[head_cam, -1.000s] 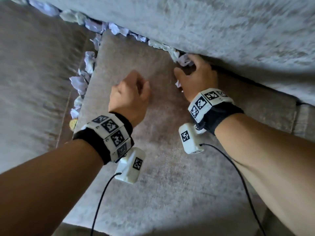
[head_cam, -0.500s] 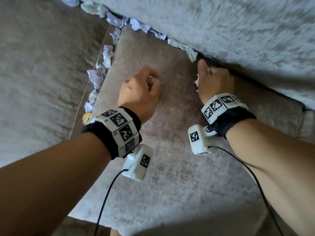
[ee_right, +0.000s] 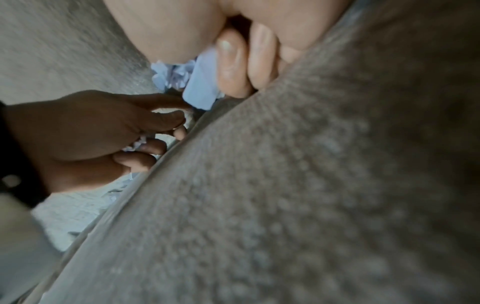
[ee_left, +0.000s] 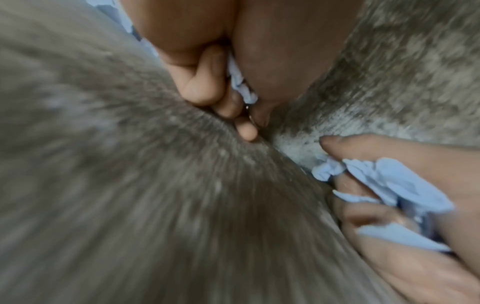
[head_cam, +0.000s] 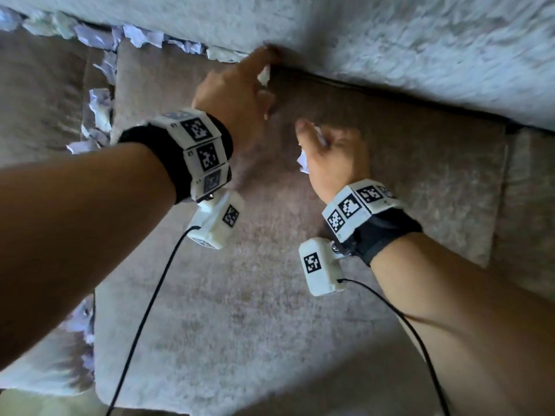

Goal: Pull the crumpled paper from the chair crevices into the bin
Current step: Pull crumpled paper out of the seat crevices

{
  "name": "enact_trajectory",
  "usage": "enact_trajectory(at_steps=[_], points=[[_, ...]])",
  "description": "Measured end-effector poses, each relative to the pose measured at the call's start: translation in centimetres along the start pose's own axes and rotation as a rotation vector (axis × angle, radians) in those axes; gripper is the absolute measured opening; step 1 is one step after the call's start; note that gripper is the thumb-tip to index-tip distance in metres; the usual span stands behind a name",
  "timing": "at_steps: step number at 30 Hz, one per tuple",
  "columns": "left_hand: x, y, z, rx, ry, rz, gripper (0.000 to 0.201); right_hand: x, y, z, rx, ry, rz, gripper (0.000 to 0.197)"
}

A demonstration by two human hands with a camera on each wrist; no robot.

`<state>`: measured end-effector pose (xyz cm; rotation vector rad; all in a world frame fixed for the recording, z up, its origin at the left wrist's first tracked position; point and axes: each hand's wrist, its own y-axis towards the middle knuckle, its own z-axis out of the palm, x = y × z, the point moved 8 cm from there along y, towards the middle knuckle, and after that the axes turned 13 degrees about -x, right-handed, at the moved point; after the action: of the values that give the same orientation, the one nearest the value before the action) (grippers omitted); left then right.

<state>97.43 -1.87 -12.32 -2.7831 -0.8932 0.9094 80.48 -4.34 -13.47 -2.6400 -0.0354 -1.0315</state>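
Note:
Crumpled white paper [head_cam: 141,37] is wedged along the back crevice of the grey chair and down its left side crevice [head_cam: 100,106]. My left hand [head_cam: 264,82] reaches to the back crevice, forefinger at the seam, with a paper wad [head_cam: 265,75] tucked in its curled fingers; the left wrist view shows that wad [ee_left: 240,82] against the palm. My right hand [head_cam: 312,145] hovers over the seat cushion [head_cam: 420,175] and grips a paper wad [head_cam: 303,162], seen closer as paper [ee_right: 202,86] under the fingers. The bin is out of view.
The backrest [head_cam: 390,40] rises behind the seam. The left armrest [head_cam: 39,94] borders the side crevice. More paper [head_cam: 81,322] lies low at the left beside the cushion. Wrist camera cables hang over the front of the seat.
My right hand has drawn back from the back crevice onto the seat with its paper. My left hand has moved forward and right to the seam.

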Motion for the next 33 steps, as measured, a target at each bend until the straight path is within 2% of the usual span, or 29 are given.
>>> enact_trajectory(at_steps=[5, 8, 13, 18, 22, 26, 33], points=[[-0.7, 2.3, 0.3, 0.018, 0.218, 0.024, 0.030, -0.2, 0.2, -0.2, 0.033, 0.053, 0.012, 0.055], [-0.4, 3.3, -0.1, 0.033, 0.317, 0.004, 0.031, -0.4, 0.4, -0.3, 0.053, 0.098, 0.040, 0.056], [-0.3, 4.4, -0.9, -0.022, 0.436, 0.080, 0.028, 0.4, 0.5, -0.5, 0.079, 0.103, -0.026, 0.055], [-0.8, 3.8, -0.9, -0.040, 0.486, 0.188, 0.021, 0.4, 0.5, -0.5, 0.068, 0.106, -0.030, 0.056], [-1.3, 3.1, -0.7, -0.011, 0.458, 0.263, 0.032, 0.3, 0.4, -0.4, 0.053, 0.093, -0.047, 0.054], [-2.1, 3.5, -0.6, -0.010, 0.450, 0.262, 0.030, 0.5, 0.4, -0.5, 0.057, 0.087, -0.075, 0.055], [-2.0, 2.3, -1.1, -0.050, 0.422, 0.233, 0.026, 0.3, 0.4, -0.6, 0.060, 0.109, -0.034, 0.056]])
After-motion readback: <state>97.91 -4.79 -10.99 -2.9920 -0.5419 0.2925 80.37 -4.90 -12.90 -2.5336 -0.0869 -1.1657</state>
